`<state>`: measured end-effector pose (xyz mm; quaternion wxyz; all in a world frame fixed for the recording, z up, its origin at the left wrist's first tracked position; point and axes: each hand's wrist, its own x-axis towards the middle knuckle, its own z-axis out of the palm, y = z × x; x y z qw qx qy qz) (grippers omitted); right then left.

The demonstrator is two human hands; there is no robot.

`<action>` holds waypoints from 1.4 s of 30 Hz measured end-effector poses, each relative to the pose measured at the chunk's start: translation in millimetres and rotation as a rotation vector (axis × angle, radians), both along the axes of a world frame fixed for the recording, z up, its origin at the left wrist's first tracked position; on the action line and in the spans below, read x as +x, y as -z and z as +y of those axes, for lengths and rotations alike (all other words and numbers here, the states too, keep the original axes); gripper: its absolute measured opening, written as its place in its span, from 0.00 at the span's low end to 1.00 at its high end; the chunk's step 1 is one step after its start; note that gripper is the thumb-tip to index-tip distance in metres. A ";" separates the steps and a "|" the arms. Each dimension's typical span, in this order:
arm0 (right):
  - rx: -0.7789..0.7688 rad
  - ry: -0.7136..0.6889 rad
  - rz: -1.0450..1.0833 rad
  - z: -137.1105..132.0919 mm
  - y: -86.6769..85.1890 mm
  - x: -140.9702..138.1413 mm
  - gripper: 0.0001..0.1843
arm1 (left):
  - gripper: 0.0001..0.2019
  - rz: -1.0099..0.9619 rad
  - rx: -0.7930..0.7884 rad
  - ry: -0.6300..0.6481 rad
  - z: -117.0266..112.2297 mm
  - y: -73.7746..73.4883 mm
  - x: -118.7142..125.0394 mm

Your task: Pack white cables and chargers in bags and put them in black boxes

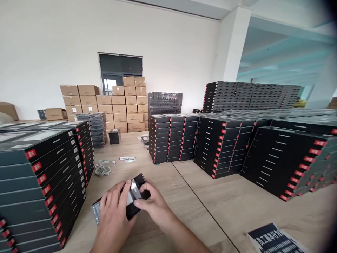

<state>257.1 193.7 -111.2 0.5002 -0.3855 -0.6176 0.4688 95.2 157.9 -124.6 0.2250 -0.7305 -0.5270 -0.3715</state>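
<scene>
Wooden table (168,189) bears stacked black boxes (218,144); near its front edge, left hand (113,207) and right hand (155,203) grip one small box (132,212), fingers curled close; one silvery piece (135,190) shows there, whether inside I cannot tell; one printed sheet (273,239) lies rightward

Cables (127,159) lie on the table (181,196) between box stacks (175,140), cartons (119,109) piled behind

Stacked cartons (118,100) and black boxes (207,140) suggest a packing workshop.
</scene>
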 end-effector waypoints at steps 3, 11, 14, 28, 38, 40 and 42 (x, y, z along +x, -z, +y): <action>-0.085 -0.055 0.199 2.1 -3.4 2.1 0.16 | 0.38 0.004 -0.041 -0.016 0.0 -2.2 1.7; -0.171 -0.022 0.433 3.2 -20.0 11.2 0.16 | 0.39 -0.027 -0.112 -0.031 -4.1 -10.6 3.8; -0.201 0.016 0.526 12.0 -24.0 24.9 0.16 | 0.40 -0.026 -0.146 -0.044 -4.5 -10.4 -3.9; -0.322 0.169 0.119 59.5 20.6 74.5 0.12 | 0.31 -0.058 -0.457 -0.347 5.9 13.8 -18.5; -0.006 0.060 -0.450 88.5 26.8 33.4 0.15 | 0.25 -0.352 -0.690 0.647 18.4 51.9 33.1; 0.033 0.056 -0.543 116.8 26.8 18.8 0.15 | 0.23 -0.466 -0.698 0.713 31.9 68.2 34.1; 0.065 0.058 -0.643 149.2 25.9 0.1 0.14 | 0.25 -0.606 -0.653 0.750 42.4 79.4 30.9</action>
